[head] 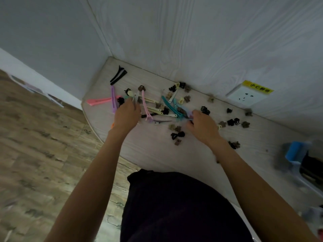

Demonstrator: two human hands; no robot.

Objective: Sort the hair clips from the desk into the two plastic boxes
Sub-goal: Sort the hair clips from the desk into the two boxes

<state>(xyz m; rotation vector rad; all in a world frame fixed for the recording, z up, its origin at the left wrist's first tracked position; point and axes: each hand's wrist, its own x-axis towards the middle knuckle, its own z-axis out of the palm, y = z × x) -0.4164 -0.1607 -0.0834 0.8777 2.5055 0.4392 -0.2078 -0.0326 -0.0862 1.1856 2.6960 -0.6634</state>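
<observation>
a pale wood-grain desk [150, 151] sits in a white wall corner, with a wall socket [248, 96] at two o'clock. the blurred plastic boxes [297, 154] stand at three o'clock. hair clips [157, 109] lie scattered around the centre. the left hand [126, 114] curls over clips at ten o'clock, perhaps pinching a grey one; the right hand [202, 124] closes on a lilac clip [189, 114].
</observation>
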